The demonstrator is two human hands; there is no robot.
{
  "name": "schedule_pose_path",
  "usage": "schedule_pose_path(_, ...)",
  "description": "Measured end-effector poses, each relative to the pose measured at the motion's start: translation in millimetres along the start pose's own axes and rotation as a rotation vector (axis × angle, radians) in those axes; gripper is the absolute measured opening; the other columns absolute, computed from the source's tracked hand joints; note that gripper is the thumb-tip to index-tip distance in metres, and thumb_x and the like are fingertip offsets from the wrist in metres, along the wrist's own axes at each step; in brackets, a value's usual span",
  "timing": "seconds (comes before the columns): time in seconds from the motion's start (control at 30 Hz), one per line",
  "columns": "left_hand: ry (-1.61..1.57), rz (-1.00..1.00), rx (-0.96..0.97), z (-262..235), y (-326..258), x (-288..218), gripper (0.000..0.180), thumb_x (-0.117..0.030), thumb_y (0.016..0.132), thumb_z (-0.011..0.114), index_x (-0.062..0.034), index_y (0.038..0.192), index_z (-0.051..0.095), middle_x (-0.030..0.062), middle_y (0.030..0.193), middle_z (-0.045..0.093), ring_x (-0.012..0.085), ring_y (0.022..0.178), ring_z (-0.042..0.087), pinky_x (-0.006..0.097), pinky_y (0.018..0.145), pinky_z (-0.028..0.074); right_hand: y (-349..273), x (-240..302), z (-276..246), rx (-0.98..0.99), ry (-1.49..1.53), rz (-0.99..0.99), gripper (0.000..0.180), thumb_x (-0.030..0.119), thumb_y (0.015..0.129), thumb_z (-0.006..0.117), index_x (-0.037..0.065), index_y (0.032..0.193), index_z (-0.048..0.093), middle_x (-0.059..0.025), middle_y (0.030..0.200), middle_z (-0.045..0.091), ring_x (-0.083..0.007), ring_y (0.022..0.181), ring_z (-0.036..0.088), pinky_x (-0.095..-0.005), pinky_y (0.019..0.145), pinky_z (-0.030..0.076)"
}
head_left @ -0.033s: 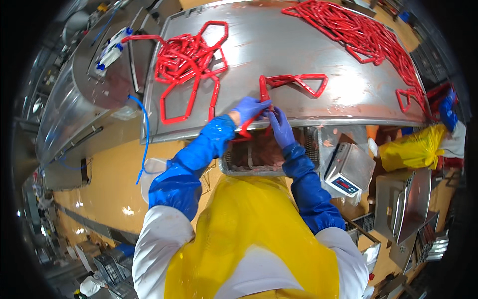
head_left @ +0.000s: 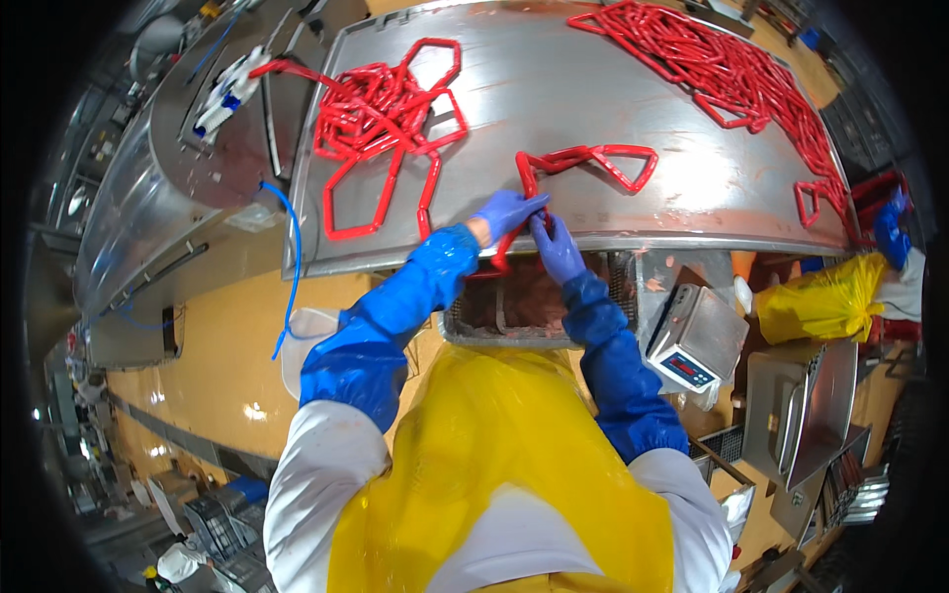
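A single head-worn fisheye view looks steeply down from above the person's chest. It faces forward over the steel worktop [head_left: 593,109], close to the gloved hands, with edges bending toward the rim.

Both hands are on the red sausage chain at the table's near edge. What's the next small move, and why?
Probably draw the next link toward the near edge. The left hand and right hand both pinch the red sausage chain where it crosses the rim of the steel table, and part of it already hangs below the rim. The rest still lies in a loose loop just behind the hands, so it looks free to slide.
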State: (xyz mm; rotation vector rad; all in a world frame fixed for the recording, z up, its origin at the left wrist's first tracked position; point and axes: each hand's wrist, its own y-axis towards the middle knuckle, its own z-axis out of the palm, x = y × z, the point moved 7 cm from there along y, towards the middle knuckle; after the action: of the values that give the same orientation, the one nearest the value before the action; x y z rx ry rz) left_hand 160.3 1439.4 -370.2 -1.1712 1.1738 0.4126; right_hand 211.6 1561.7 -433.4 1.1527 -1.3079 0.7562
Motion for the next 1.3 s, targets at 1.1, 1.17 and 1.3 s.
schedule_pose_path(1.1, -0.584, 0.26, -0.042, -23, -19, 34, 0.028, -0.03, 0.096, 0.065, -0.0095, 0.114, 0.069, 0.0011, 0.102, 0.069, 0.009, 0.086, 0.06, 0.024, 0.076, 0.045, 62, 87, 26, 0.562, 0.149, 0.133, 0.031, 0.018, 0.091, 0.07, 0.0, 0.116, 0.069, -0.0067, 0.089, 0.072, -0.0151, 0.077, 0.067, -0.0272, 0.071, 0.054)
schedule_pose_path(1.17, -0.757, 0.238, 0.077, -29, -15, 31, 0.03, -0.03, 0.095, 0.066, -0.0083, 0.116, 0.068, 0.0033, 0.104, 0.069, 0.0104, 0.091, 0.063, 0.026, 0.082, 0.049, 63, 88, 22, 0.502, 0.085, 0.003, 0.021, 0.011, 0.092, 0.068, -0.002, 0.109, 0.071, -0.0065, 0.089, 0.072, -0.0119, 0.079, 0.065, -0.0273, 0.071, 0.054)
schedule_pose_path(1.3, -0.222, 0.399, -0.15, -47, -21, 11, 0.027, -0.024, 0.091, 0.07, -0.002, 0.105, 0.063, 0.0077, 0.107, 0.068, 0.0185, 0.105, 0.066, 0.035, 0.094, 0.052, 80, 84, 27, 0.418, -0.12, -0.001, 0.018, 0.013, 0.09, 0.07, -0.002, 0.101, 0.073, -0.0076, 0.087, 0.073, -0.0104, 0.076, 0.065, -0.0264, 0.069, 0.053)
